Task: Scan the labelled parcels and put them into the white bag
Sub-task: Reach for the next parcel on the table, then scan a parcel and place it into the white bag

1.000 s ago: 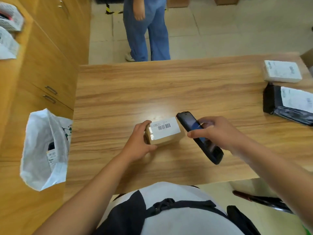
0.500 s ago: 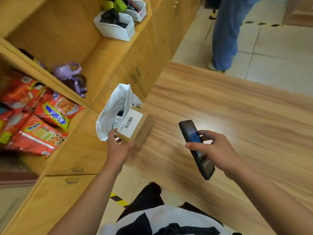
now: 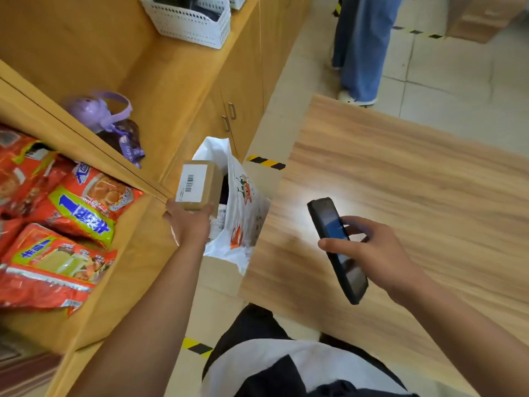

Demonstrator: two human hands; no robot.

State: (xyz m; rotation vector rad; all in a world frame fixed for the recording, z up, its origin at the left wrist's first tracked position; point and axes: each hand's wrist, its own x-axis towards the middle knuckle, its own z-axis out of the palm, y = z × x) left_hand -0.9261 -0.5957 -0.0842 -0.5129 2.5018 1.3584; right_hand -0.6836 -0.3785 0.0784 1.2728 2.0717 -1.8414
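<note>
My left hand (image 3: 189, 222) grips a small brown cardboard parcel (image 3: 210, 183) with a white barcode label, held over the left edge of the open mouth of the white bag (image 3: 243, 202). The bag stands on the floor between the cabinet and the table, with dark items and a labelled parcel inside. My right hand (image 3: 369, 253) holds a black handheld scanner (image 3: 336, 247) above the wooden table (image 3: 415, 196), its screen facing up.
A wooden cabinet (image 3: 237, 90) with handles runs along the left. Its shelf holds red snack packs (image 3: 57, 224), a purple bottle (image 3: 97, 111) and a white basket (image 3: 189, 20). A person in blue trousers (image 3: 360, 47) stands beyond the table's far end.
My left hand lifted the parcel off the table and carried it left to the bag's mouth. My view swung left with it. The right hand kept the scanner over the table.
</note>
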